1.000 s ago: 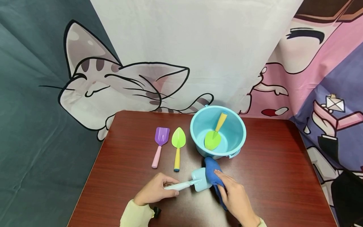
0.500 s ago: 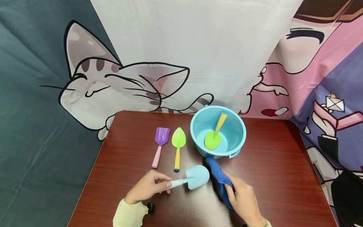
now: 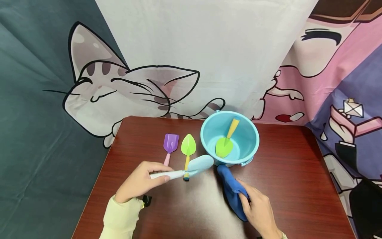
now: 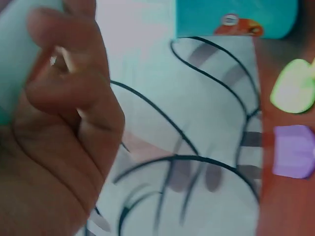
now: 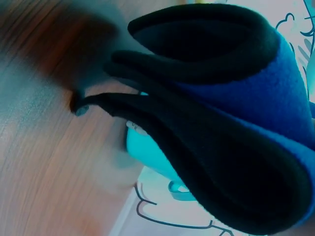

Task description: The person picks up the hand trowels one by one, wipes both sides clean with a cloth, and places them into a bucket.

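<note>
Over the table (image 3: pixel 301 186), the light-blue shovel (image 3: pixel 179 174) is held up in the left hand (image 3: pixel 135 182); its whitish handle is pinched between thumb and curled fingers. The blade is tilted and aimed toward the bucket (image 3: pixel 246 142); contact with the rim can't be told from this angle. In the right hand (image 3: pixel 259 207), the blue cloth (image 3: pixel 234 192) is pinched between thumb and fingers. It is bunched in loose, dark-edged folds per the right wrist view; its far end is seen just in front of the bucket. Whether the table is touched by it can't be told.

In the bucket, a green trowel (image 3: pixel 224 146) is leaned, blade down, yellow handle toward the far rim. Left of the bucket, two more tools are laid flat, side by side: the purple shovel (image 3: pixel 171 143), its pink handle partly covered by the left hand, and the second green trowel (image 3: pixel 188 145), its yellow handle crossed in view by the light-blue shovel. Both blades are pointed at the far table edge.

Left wrist view is blurred; only part of the held shovel is caught at its edge. A pale sleeve (image 3: pixel 122 212) is worn on the left arm. Behind the table, a cat-printed backdrop (image 3: pixel 223 39) is seen.
</note>
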Tool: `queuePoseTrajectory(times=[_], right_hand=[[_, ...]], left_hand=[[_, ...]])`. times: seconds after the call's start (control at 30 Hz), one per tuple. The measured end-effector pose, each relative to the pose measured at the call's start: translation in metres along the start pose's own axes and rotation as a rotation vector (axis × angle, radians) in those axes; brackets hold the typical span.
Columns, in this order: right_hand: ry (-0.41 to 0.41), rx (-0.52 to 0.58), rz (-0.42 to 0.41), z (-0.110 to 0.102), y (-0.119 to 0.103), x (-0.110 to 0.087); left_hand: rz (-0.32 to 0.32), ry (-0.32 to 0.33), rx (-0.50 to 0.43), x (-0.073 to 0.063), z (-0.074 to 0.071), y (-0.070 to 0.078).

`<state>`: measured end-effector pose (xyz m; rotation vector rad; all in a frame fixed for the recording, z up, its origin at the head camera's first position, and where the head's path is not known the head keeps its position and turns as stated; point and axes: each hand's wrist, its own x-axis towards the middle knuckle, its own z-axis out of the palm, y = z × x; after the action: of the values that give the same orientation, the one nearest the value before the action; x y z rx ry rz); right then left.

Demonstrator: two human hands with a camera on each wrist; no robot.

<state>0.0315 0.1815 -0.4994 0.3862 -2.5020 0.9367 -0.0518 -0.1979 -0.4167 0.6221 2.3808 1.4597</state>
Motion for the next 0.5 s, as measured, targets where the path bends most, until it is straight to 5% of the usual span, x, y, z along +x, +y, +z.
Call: queuePoseTrajectory(times=[0.2, 0.5], right_hand=[[-0.009, 0.002, 0.018, 0.000, 0.002, -0.001], [-0.010, -0.007, 0.028, -0.002, 0.001, -0.003]], left_hand=[[0.027, 0.045, 0.087, 0.031, -0.006, 0.025], [0.171, 0.096, 0.493, 0.083, 0.010, 0.048]])
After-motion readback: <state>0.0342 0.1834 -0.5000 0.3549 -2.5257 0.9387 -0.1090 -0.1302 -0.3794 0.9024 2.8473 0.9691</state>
